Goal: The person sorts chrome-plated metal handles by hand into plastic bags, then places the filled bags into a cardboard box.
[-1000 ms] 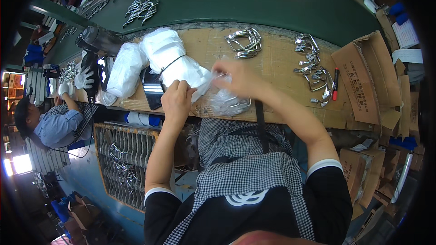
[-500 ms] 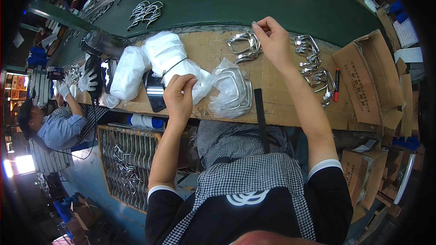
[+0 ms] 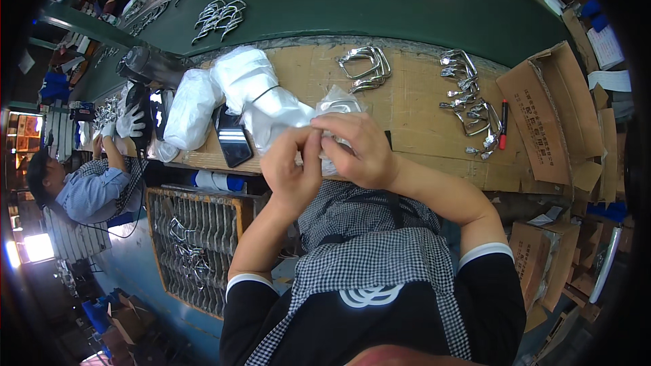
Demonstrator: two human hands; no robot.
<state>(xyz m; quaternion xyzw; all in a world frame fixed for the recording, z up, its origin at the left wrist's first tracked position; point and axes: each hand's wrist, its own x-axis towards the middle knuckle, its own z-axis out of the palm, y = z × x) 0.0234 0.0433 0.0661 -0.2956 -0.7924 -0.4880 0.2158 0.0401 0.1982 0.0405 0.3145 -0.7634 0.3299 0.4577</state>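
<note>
My left hand and my right hand meet over the near edge of the table, fingertips pinched together. Whatever is between the fingers is too small or hidden to make out. Just left of the fingertips lies a stack of white plastic bags with a dark band round it; its right end reaches the hands. Under and behind my right hand, a clear bag with bent chrome handles is partly covered. Farther back rests a small group of bent chrome handles, with several more chrome handles to the right.
A red-and-black marker lies beside an open cardboard box at the right. Left are a wrapped white bundle and a dark phone. Behind runs a green belt with chrome handles. A gloved co-worker sits far left.
My right hand has come down and left from beside the chrome handles to meet my left hand. The left hand has moved right and nearer me, its fingers now against the right's.
</note>
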